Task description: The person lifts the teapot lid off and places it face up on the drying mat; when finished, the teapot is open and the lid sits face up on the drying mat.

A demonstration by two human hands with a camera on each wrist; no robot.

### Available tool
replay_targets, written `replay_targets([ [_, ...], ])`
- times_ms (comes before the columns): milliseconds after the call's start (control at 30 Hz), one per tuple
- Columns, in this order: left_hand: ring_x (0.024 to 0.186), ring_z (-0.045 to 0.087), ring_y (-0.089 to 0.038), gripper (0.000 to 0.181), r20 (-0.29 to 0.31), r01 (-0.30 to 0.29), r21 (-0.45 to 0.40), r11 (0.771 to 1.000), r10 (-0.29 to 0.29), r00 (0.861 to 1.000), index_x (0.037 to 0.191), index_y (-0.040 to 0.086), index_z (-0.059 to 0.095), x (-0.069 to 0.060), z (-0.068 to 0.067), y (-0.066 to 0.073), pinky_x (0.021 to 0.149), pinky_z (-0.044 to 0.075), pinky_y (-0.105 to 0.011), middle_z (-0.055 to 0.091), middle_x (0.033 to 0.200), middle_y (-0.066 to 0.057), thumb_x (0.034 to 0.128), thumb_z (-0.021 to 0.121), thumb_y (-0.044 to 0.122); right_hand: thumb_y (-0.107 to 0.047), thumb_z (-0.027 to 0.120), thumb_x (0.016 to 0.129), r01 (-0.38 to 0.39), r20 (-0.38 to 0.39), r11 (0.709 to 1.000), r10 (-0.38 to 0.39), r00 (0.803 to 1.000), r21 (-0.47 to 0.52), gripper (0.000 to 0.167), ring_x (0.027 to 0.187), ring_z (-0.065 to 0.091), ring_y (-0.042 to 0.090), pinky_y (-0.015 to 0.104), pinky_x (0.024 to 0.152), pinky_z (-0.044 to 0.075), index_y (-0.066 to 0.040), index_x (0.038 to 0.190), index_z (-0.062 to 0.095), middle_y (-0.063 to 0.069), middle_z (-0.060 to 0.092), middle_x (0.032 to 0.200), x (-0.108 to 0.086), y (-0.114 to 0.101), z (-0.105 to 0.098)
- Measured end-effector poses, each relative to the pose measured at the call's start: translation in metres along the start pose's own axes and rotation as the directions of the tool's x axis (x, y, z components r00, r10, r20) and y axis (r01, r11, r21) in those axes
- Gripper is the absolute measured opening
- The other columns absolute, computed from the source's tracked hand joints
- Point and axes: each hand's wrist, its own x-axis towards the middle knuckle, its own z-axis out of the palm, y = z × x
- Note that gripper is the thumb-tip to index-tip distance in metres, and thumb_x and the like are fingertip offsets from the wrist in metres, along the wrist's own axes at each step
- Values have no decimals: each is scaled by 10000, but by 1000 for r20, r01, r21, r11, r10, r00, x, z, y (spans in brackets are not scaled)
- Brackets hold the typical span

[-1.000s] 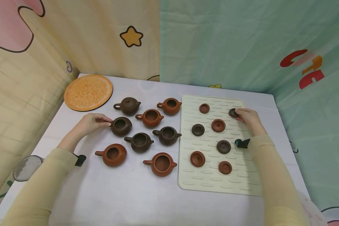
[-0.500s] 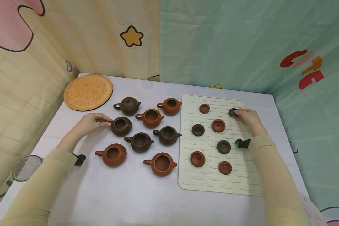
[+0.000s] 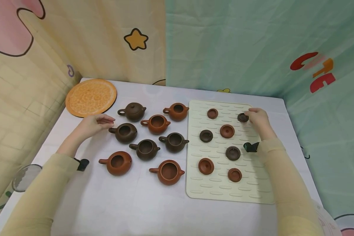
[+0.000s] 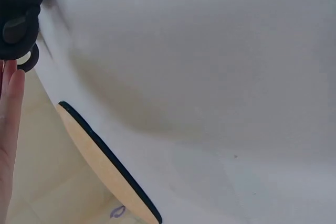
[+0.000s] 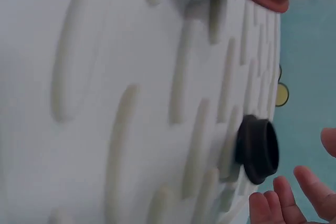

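Observation:
My left hand hovers beside the handle of a dark brown teapot, fingers apart from it and holding nothing. This teapot has no lid on and its round opening faces up. On the right, my right hand is just off a small dark lid, which lies upside down on the cream ridged mat. In the right wrist view a gap shows between that dark lid and the spread fingertips. The left wrist view shows only a strip of the left fingers and a black teapot part.
Several lidless teapots, such as a reddish one, stand left of the mat. One dark teapot wears its lid. More lids, including a red one, lie on the mat. An orange round board and a clear glass sit at the left.
My left hand has let go of the dark teapot's handle and drawn back slightly left. My right hand has released the small dark lid and moved slightly up and away.

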Motion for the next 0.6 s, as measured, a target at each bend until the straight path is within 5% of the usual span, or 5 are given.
replay_targets([
  [67, 804, 549, 146, 376, -11, -10, -10, 1000, 10, 1000, 1237, 19, 654, 3, -3, 3, 727, 449, -120, 705, 1151, -190, 933, 688, 239, -330, 451, 1024, 38, 2, 999, -38, 999, -37, 600, 1449, 293, 394, 501, 1165, 299, -32, 1527, 315, 224, 269, 1586, -5, -12, 5],
  [167, 802, 524, 170, 389, -19, -17, -3, 1000, 17, 1000, 1256, 22, 640, 9, -8, 9, 773, 445, -155, 695, 1173, -195, 942, 677, 249, -292, 476, 1021, 102, 1, 993, -102, 995, -58, 568, 1448, 297, 391, 504, 1167, 291, -33, 1511, 354, 221, 309, 1571, -12, -35, 17],
  [300, 950, 661, -85, 382, -34, -22, 6, 1000, 22, 999, 1267, 16, 628, 18, -12, 18, 881, 466, -326, 684, 1184, -207, 954, 658, 232, -241, 518, 1010, 187, 34, 982, -186, 982, -31, 522, 1416, 365, 356, 483, 1155, 319, -48, 1483, 413, 191, 410, 1521, -21, -65, 43],
  [400, 1095, 641, -318, 382, -53, -31, 9, 999, 32, 998, 1285, 10, 614, 25, -13, 24, 895, 471, -351, 674, 1198, -216, 959, 647, 208, -235, 533, 1010, 247, 100, 969, -246, 964, 0, 485, 1403, 394, 329, 470, 1145, 337, -76, 1462, 459, 157, 452, 1498, -27, -89, 68],
  [600, 1142, 618, -372, 392, -47, -50, 10, 999, 50, 998, 1308, -6, 592, 38, -13, 26, 882, 459, -322, 650, 1238, -244, 967, 629, 183, -217, 586, 990, 321, 209, 943, -332, 920, 86, 383, 1286, 523, 262, 408, 1077, 424, -104, 1356, 587, 96, 575, 1388, -42, -136, 133],
])
